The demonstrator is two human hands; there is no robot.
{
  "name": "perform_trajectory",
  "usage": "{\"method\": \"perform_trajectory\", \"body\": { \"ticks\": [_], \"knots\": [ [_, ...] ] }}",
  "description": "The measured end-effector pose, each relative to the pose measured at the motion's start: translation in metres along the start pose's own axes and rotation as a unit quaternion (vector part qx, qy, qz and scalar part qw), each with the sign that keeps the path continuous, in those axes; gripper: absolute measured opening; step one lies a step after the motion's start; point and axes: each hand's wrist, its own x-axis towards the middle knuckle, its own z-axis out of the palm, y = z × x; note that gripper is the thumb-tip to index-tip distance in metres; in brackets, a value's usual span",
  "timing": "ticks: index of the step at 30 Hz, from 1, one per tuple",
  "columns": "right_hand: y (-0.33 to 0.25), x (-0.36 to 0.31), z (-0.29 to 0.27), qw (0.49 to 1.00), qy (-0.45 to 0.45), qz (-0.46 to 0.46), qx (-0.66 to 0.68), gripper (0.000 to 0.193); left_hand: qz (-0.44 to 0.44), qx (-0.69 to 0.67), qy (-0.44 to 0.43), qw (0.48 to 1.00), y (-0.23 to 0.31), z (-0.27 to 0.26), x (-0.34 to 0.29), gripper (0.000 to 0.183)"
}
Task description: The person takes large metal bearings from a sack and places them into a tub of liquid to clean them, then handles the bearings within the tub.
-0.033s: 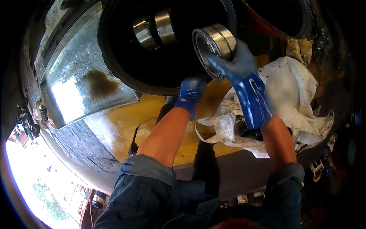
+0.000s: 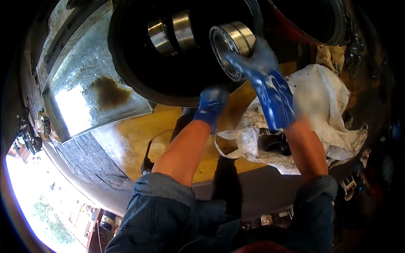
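My right hand (image 2: 259, 63), in a blue rubber glove, grips a large steel bearing (image 2: 239, 39) by its side, thumb across the open face. The bearing is tilted, with a groove round its outer ring, and hangs over the right part of a dark round drum (image 2: 154, 99). My left hand (image 2: 214, 99), gloved the same way, is closed at the drum's near rim; its fingertips are hidden. Inside the drum lie two shiny steel rings (image 2: 159, 37), side by side, with dark surroundings.
A metal tray (image 2: 78, 122) with a brown oily patch lies left of the drum. Right of my left arm, a stained white cloth bag (image 2: 337, 101) rests on a yellow surface (image 2: 202, 166). Another dark drum with a reddish side (image 2: 291, 25) stands at far right.
My right hand has shifted slightly left and up, carrying the bearing with it. My left hand stays at the drum's rim.
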Motion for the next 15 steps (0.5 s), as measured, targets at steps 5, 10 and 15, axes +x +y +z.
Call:
{"method": "perform_trajectory", "body": {
  "ticks": [5, 10, 15],
  "knots": [
    [-0.031, 0.092, 0.048, 0.982, 0.051, 0.071, -0.165, 0.070, 0.029, 0.041, 0.039, 0.998, -0.001, 0.008, -0.003, 0.018],
    [-0.011, 0.144, 0.078, 0.983, 0.055, 0.049, -0.167, 0.063, 0.038, 0.068, 0.094, 0.993, -0.006, 0.022, -0.004, 0.010],
    [0.019, 0.164, 0.085, 0.979, 0.053, 0.088, -0.173, 0.067, 0.039, 0.004, 0.094, 0.995, -0.010, 0.015, -0.005, 0.011]
  ]
}}
